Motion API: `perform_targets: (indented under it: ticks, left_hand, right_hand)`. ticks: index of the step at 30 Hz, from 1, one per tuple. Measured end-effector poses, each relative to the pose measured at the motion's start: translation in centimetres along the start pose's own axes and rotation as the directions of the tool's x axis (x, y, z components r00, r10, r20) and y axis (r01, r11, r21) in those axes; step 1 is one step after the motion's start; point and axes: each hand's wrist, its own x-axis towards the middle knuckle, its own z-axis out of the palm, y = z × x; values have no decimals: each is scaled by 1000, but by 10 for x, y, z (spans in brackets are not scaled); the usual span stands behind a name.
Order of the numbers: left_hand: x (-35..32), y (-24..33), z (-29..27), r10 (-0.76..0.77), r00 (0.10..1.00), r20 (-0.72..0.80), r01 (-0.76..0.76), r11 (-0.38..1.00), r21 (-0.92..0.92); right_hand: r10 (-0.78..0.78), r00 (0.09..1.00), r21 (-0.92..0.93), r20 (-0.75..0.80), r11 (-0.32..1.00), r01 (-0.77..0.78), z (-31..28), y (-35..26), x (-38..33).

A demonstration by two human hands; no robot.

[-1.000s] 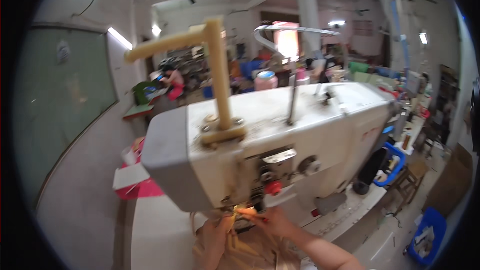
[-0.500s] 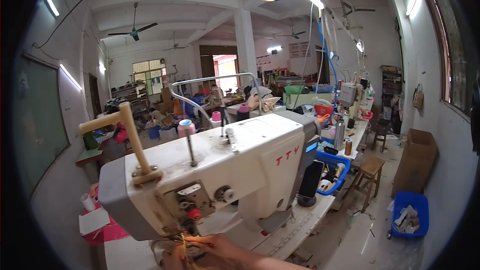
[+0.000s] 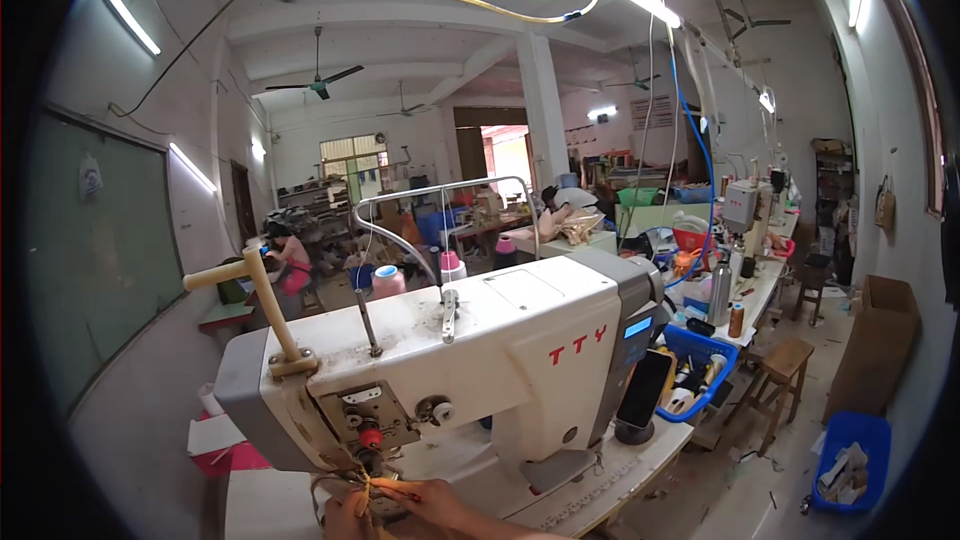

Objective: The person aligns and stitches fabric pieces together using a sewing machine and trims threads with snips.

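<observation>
A white sewing machine (image 3: pixel 480 340) fills the middle of the view, its needle end low on the left. Under that end, my left hand (image 3: pixel 345 518) is closed at the lower edge of the picture. Its fingers are partly hidden and meet a narrow yellow strip of material (image 3: pixel 366 488). From the right, my right hand (image 3: pixel 430 502) reaches in with its fingers pressed together, pinching the same strip just below the needle area. A red knob (image 3: pixel 371 438) sits right above my fingers. What lies beneath the strip is too small to make out.
Thread spools (image 3: pixel 388 282) stand behind the machine. A phone (image 3: pixel 645 388) leans on a stand at its right, beside a blue basket (image 3: pixel 700 372) of small items. Further right are a wooden stool (image 3: pixel 783 370), a cardboard box (image 3: pixel 875 340) and a blue bin (image 3: pixel 850 460). People sit further back.
My view has turned a little left and tilted, so the room sits further right in the picture. Both hands stay beneath the needle end, on the yellow strip.
</observation>
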Motion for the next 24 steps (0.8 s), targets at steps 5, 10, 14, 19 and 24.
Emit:
perform_targets:
  ticks: [5, 10, 14, 19, 24]
  left_hand:
    - [-7, -6, 2, 324, 945, -46, -325, 946, -4]
    - [73, -94, 21, 203, 937, -284, -304, 875, -376]
    - [59, -84, 16, 171, 953, -249, -213, 965, -153]
    - [56, -60, 15, 15, 992, -127, -82, 838, -540]
    - [49, -53, 9, 25, 996, -85, -66, 842, -536]
  right_hand:
    - [15, 1000, -28, 21, 1000, -14, 5, 4, -3]
    - [50, 998, 27, 31, 998, -51, -6, -12, -1]
    - [-37, 999, 53, -1, 998, 37, 6, 15, 2]
    - [-31, 999, -37, -32, 999, 30, 8, 20, 3]
    - [-96, 992, 2, -78, 995, 96, 16, 21, 3]
